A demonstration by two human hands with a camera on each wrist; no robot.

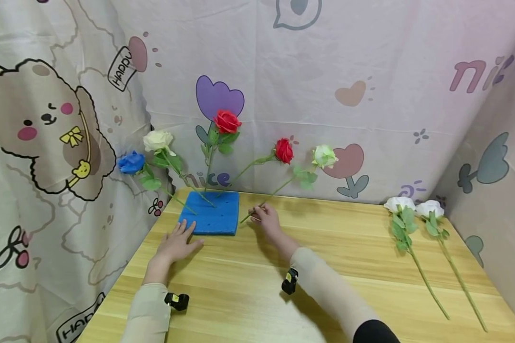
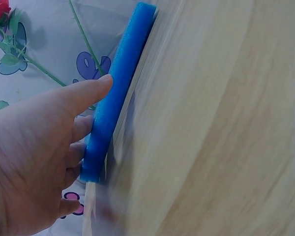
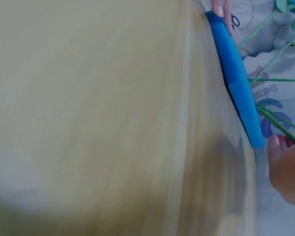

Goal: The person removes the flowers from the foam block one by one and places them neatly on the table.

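Got my right hand pinching a pale green-and-white artificial rose by its stem, left hand resting, fingers spread, on a square blue foam slab.

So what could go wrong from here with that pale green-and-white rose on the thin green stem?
The right hand pinches the rose low on its stem, so it might swing about. It could then knock the right-leaning red rose, whose bloom appears near it. Also, the flat, square, blue foam-like block might shift if pushed, since the left hand seems to touch it only around the near-left corner.
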